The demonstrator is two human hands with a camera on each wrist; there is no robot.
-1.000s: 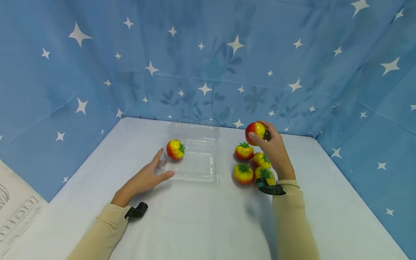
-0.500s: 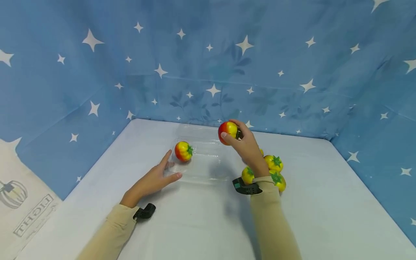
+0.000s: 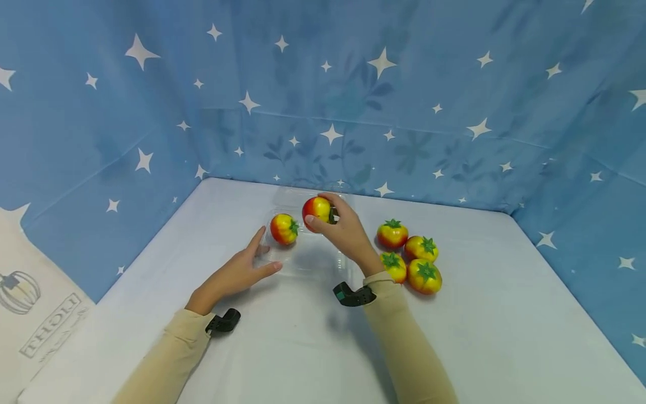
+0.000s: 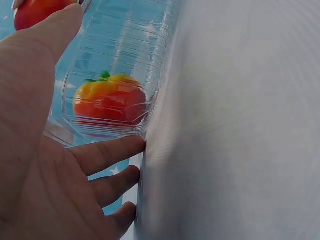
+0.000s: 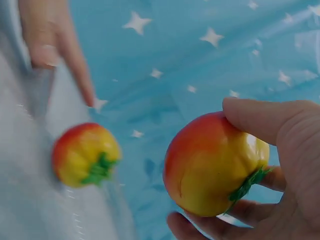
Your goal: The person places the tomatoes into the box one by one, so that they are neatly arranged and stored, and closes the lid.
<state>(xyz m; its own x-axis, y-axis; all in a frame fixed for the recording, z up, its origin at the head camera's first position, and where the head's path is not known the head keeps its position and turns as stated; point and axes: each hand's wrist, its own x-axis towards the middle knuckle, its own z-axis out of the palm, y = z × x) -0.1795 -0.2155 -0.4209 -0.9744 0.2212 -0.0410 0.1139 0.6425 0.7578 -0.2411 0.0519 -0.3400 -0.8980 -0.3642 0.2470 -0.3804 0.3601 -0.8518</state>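
On the near part of the white surface (image 3: 303, 336), the left hand (image 3: 237, 275) lies flat with straight fingers, touching the near left corner of the clear plastic box (image 3: 308, 255). Farther, one tomato (image 3: 284, 229) sits inside the box at its left side. Just right of it, the right hand (image 3: 343, 233) grasps a second tomato (image 3: 317, 210) above the box, fingers curled around its sides. This fruit seems light, smooth and rather stiff, probably a toy; holding around the middle looks safe. Four more tomatoes (image 3: 410, 258) wait at the right.
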